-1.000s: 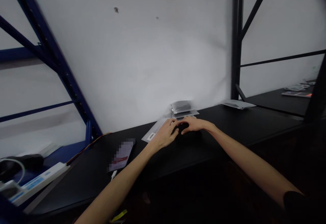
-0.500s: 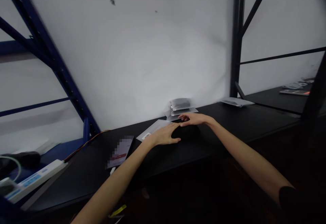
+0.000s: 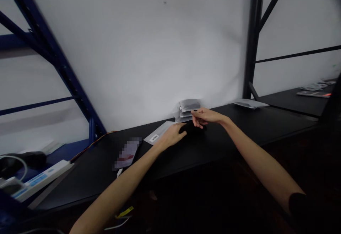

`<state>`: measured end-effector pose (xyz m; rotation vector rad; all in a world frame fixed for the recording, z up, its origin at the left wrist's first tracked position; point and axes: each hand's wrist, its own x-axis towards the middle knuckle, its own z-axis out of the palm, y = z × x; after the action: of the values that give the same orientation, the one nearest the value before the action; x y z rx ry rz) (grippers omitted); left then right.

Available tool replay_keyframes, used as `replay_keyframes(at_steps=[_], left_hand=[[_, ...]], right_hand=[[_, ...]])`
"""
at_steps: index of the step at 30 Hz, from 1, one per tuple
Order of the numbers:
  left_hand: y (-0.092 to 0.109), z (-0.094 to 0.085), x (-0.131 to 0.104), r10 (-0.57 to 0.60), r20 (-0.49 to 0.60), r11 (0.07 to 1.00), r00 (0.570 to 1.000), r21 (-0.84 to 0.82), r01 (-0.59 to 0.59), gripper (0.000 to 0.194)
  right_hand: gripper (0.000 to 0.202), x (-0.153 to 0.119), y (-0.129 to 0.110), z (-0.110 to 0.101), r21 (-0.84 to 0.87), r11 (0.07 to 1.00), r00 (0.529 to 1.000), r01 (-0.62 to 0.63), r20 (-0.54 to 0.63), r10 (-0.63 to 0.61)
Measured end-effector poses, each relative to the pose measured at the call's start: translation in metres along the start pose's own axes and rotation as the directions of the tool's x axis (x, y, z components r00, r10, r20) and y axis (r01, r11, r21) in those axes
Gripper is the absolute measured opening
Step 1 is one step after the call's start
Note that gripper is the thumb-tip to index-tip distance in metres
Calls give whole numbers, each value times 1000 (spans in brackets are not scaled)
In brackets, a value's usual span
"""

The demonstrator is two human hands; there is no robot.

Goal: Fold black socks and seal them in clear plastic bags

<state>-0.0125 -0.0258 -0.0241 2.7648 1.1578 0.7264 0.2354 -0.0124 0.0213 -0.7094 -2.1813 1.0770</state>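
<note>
Labelled bag diagonal, far end rightward

The right hand has drawn apart from the left hand.

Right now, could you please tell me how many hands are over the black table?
2: the left hand beside the flat labelled packet, and the right hand in front of the stacked packets. No other hand shows there.
</note>
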Motion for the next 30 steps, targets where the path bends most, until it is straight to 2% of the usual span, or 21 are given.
replay_keyframes(at_steps=[2,4,7,9,11,14,19,22,24,26,28,30], left_hand=[[-1,0,1,-64,-25,997,998,-49,62,26],[-2,1,1,-137,-51,988,989,-81,133,24],[-4,1,2,-236,-86,970,968,-77,229,23],[-3,1,1,-249,-92,968,964,-55,244,23],[0,2,0,-205,-97,979,974,-30,203,23],[7,3,-3,-107,-103,994,989,26,111,26],[10,-1,-7,-59,-76,985,995,155,70,42],[5,-6,-8,24,-35,987,999,159,-18,51],[1,-8,-8,74,-5,989,997,126,-73,53],[0,-10,-7,92,2,993,996,72,-92,50],[0,-12,-4,68,-55,998,996,17,-67,42],[3,-16,-2,-20,-173,1000,985,0,21,34]], right_hand=[[71,-7,-5,-3,54,998,994,-29,107,24],[74,-12,-4,-6,71,991,976,-116,195,100],[87,-12,7,-9,0,956,911,-294,304,280],[93,-8,16,-9,-33,931,895,-364,262,360],[96,-3,23,-6,6,923,912,-385,154,379],[93,2,26,2,126,933,941,-338,24,338],[73,8,23,26,287,923,964,-256,5,266],[57,13,29,39,384,908,974,-166,-82,213],[50,18,37,45,454,879,961,-144,-147,234],[43,24,46,46,534,829,930,-165,-195,311],[33,29,53,45,619,765,898,-175,-218,382],[23,33,57,43,700,697,884,-159,-212,416]])
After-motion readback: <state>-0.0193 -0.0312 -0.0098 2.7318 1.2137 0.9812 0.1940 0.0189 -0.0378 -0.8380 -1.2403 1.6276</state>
